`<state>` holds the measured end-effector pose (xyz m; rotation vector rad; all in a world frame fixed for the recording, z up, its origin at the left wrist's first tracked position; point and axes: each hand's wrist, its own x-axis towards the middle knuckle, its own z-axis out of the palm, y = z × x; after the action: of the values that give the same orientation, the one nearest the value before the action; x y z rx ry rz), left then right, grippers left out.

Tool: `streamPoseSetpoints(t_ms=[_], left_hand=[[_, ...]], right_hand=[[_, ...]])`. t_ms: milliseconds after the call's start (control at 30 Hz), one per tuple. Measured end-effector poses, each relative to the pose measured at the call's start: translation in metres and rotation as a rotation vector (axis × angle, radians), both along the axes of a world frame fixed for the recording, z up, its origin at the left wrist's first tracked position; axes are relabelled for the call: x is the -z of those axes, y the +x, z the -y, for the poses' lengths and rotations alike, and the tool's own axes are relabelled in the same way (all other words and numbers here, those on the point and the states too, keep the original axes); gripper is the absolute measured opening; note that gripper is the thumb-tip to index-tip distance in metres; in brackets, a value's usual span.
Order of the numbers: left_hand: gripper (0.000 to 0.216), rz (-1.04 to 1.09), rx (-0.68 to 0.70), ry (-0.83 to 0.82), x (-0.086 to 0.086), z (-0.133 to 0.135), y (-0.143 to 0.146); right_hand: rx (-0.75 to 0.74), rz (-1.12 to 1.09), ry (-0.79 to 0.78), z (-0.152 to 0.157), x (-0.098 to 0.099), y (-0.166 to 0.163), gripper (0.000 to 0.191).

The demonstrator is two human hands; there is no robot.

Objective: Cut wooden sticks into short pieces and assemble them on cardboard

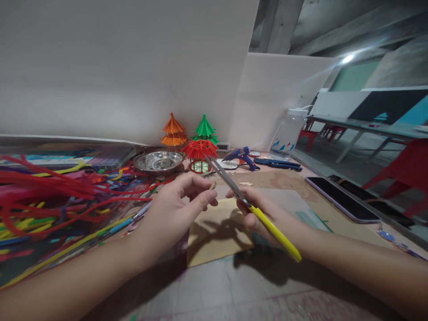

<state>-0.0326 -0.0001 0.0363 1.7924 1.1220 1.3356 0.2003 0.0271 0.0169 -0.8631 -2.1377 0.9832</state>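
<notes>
My left hand (185, 200) is closed in a pinch. Between thumb and forefinger the tip of a small tan piece (213, 185) shows; its kind I cannot make out. A pair of scissors with yellow handles (272, 229) rests in my right hand (259, 211), blades pointing up and away to the left. Both hands are above a tan sheet (217, 240) and cast shadows on it. Just beyond the scissor tips stands a small round pavilion with a red fringed roof (200, 149). Orange (172, 131) and green (204, 128) tiered roofs rise behind it.
Blurred red, yellow and green pipe cleaners (50, 196) heap up on the left. A metal dish (158, 161), a blue glue gun (242, 157), blue-handled pliers (279, 164) and a clear bottle (287, 136) line the back. A phone (341, 198) lies at the right edge.
</notes>
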Motion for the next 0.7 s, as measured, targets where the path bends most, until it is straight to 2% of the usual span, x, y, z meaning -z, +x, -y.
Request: streamPoseSetpoints(t_ms=[133,367,500,700], left_hand=[[0.011,0.005,-0.004,0.006,-0.001,0.001,0.001],[0.014,-0.095,-0.003,0.035,-0.003,0.001,0.002],[0.011,-0.105,-0.007,0.035,-0.005,0.001,0.002],[0.010,-0.138,-0.037,0.065,-0.006,0.002,0.002]], right_hand=[[-0.039,0.001,0.013,0.004,-0.007,-0.005,0.069],[-0.048,0.043,-0.058,0.004,-0.010,-0.004,0.061],[-0.069,0.044,-0.110,0.005,-0.011,-0.004,0.063],[-0.048,0.082,-0.034,0.005,-0.013,-0.004,0.061]])
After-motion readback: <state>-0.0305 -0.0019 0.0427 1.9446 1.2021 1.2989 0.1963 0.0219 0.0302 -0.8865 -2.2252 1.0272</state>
